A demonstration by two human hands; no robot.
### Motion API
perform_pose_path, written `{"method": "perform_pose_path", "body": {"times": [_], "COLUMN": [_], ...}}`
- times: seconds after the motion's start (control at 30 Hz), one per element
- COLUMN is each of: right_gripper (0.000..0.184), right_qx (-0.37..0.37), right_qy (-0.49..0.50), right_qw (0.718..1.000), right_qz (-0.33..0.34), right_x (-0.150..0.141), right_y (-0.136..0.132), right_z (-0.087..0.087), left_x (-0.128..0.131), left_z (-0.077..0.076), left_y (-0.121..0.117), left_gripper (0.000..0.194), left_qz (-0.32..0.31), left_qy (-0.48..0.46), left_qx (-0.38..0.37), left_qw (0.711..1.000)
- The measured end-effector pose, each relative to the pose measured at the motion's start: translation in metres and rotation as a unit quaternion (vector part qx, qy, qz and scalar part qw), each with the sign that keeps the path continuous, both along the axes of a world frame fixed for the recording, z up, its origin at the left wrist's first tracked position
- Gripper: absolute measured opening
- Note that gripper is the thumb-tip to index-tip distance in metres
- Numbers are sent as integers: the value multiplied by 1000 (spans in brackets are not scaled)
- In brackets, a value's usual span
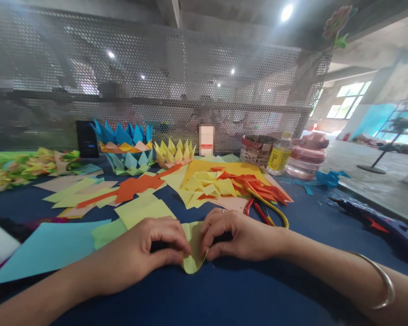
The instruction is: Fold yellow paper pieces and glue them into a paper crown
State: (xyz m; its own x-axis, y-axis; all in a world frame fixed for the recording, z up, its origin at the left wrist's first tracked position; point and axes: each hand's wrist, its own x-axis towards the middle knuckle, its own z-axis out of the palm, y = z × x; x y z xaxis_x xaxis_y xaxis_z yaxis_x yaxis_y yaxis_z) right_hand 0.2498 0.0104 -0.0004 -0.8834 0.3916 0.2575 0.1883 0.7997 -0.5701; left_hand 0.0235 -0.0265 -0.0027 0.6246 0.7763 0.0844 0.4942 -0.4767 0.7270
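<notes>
A pale yellow-green sheet of paper (192, 253) is bent into a curve just above the dark blue tabletop. My left hand (156, 242) pinches its left edge between thumb and fingers. From the other side, my right hand (224, 233) pinches the right edge, with a ring on one finger. Beyond the hands lie loose yellow-green paper sheets (145, 210), folded yellow paper pieces (209, 184) and folded orange-red paper pieces (255, 184). Scissors with red and yellow handles (285, 219) rest close behind my right hand.
Blue and yellow folded-paper crowns (125, 136) stand at the back, near a woven basket (256, 149), a yellow-labelled bottle (279, 154) and a pink water jug (306, 156). A dark glue gun (377, 222) lies right. Light blue paper (54, 246) is left. A perforated metal screen (211, 68) rises behind.
</notes>
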Motion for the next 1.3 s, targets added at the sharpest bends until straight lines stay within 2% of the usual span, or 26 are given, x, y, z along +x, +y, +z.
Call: {"method": "perform_pose_path", "body": {"times": [0.17, 0.33, 0.43, 0.73, 1.3], "right_gripper": [11, 18, 20, 15, 17], "right_qx": [-17, 3, 22, 54, 40], "right_qy": [3, -5, -8, -1, -9], "right_qw": [999, 991, 986, 980, 980], "right_qz": [-31, -133, -164, -189, -194], "right_x": [-3, -10, -13, -18, -19], "right_y": [-3, -10, -14, -17, -16], "right_z": [-3, -9, -11, -14, -16], "left_x": [1, 4, 5, 8, 10], "left_z": [-3, -8, -10, -10, -10], "left_y": [1, 2, 3, 0, -3], "left_gripper": [14, 13, 14, 16, 15], "left_qz": [36, 51, 53, 52, 73], "left_qy": [2, 7, 27, 37, 52], "left_qx": [0, 30, 44, 70, 83], "left_qw": [999, 998, 997, 995, 992]}}
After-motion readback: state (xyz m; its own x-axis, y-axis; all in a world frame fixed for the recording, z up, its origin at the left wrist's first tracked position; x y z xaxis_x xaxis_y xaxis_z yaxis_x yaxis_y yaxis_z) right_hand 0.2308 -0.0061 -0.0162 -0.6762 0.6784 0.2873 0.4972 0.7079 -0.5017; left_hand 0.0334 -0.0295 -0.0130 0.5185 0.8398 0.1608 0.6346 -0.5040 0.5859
